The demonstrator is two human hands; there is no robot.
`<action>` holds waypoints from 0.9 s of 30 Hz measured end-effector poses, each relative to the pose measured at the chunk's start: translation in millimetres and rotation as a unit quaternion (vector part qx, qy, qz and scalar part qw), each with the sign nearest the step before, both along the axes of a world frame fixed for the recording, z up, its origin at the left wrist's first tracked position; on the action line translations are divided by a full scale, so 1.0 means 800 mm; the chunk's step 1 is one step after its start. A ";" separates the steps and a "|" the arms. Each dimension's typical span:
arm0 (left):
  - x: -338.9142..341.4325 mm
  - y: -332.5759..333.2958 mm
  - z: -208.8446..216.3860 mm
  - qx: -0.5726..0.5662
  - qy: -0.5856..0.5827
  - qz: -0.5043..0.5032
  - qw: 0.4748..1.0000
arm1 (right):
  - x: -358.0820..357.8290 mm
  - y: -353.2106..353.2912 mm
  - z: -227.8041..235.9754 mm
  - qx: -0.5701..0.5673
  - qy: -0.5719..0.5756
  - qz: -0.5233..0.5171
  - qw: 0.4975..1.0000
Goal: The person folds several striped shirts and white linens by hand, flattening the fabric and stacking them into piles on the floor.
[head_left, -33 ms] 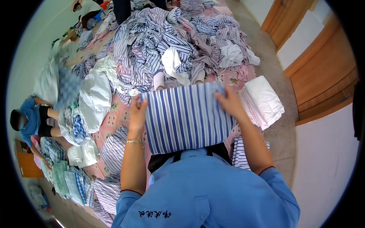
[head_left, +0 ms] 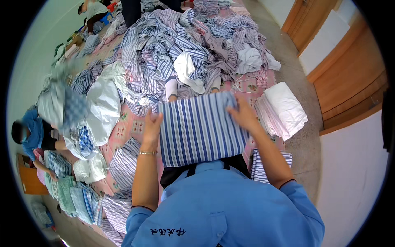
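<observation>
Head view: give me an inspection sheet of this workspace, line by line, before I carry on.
Surface: pink patterned floor mat, mostly covered by laundry.
Job's things: folded blue-and-white striped cloth, flat in front of the person.
Clutter: big heap of striped garments beyond it; stack of folded white cloth at right; folded checked cloths at lower left.
Grippers: left hand presses the cloth's left edge; right hand presses its upper right corner.
Cables: nothing seen.
Surroundings: wooden doors at right; person in blue sitting at left, another at the far end.
</observation>
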State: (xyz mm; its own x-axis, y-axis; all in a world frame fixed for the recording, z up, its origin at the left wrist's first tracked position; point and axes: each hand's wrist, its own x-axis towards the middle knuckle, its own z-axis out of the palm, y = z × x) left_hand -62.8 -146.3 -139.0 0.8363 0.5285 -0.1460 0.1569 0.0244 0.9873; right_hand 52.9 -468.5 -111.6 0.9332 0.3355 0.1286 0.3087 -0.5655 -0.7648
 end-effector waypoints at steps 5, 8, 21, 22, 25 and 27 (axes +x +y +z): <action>-0.091 -0.036 -0.101 -0.030 0.107 -0.082 0.990 | -0.128 0.025 -0.027 -0.227 -0.008 0.199 0.953; -0.115 -0.036 -0.094 -0.053 0.124 -0.089 0.987 | -0.155 0.044 -0.072 -0.223 -0.102 0.230 0.942; 0.071 -0.157 0.132 -0.097 -0.092 -0.257 0.957 | -0.099 -0.126 0.011 0.350 0.235 -0.264 0.868; 0.079 -0.164 0.125 -0.098 -0.084 -0.273 0.953 | -0.115 -0.162 0.027 0.499 0.215 -0.269 0.795; 0.097 -0.189 0.105 -0.097 -0.037 -0.309 0.945 | -0.176 -0.262 -0.002 0.733 0.130 -0.308 0.593; 0.104 -0.206 0.092 -0.095 -0.008 -0.335 0.937 | -0.225 -0.288 -0.007 0.809 0.049 -0.276 0.516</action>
State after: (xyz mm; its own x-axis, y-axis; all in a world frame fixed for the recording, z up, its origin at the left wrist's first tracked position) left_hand 20.5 -311.4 -65.5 0.9740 -0.1502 -0.1696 0.1859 0.1019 0.9773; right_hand -126.8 -699.3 -117.4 0.8579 -0.4576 -0.2335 0.3569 0.8578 -0.3699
